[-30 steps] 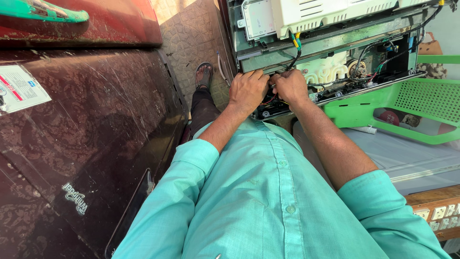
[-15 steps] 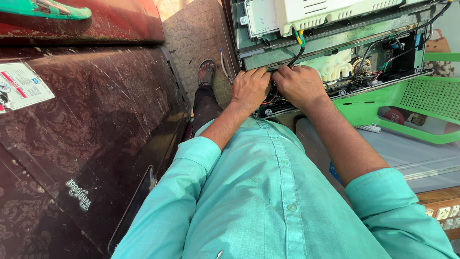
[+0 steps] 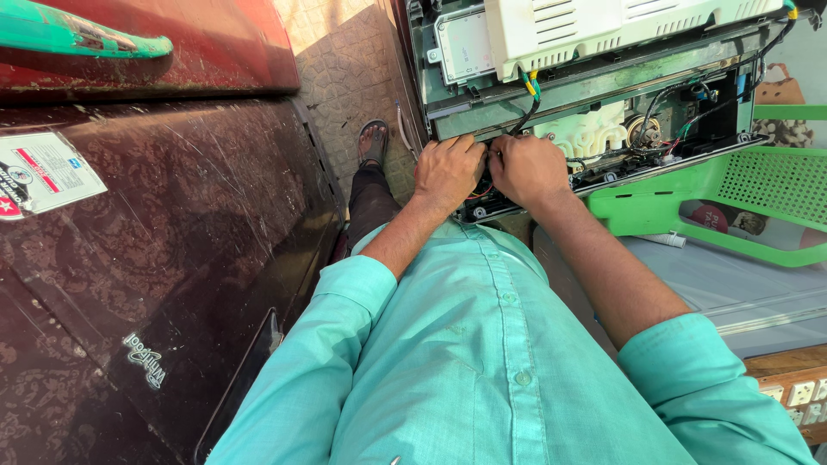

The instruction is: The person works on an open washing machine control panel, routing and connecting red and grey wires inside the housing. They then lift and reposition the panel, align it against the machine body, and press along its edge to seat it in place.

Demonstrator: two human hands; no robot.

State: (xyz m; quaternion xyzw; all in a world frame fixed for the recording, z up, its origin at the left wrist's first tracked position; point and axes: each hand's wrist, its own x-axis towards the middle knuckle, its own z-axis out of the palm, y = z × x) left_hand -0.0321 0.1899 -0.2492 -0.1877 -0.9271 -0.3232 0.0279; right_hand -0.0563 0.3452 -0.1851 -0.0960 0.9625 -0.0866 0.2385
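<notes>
Wiring, both hands closer together

Turquoise button-front shirt, rolled sleeves, dark trousers, sandal

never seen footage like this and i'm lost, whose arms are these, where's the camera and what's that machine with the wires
The camera sits on a person's head and looks down, so the teal shirt filling the bottom is their own chest, and both arms are theirs. The left hand and right hand are pressed close together at the lower edge of an opened appliance: a white and grey casing with its inner parts exposed. The fingers are in among black and red wires, but what exactly they grip is hidden behind the hands. A yellow and green wire hangs just above them. To the right is a green plastic basket. On the left stands a dark maroon patterned cabinet. On the paved floor you see the person's sandalled foot.
</notes>
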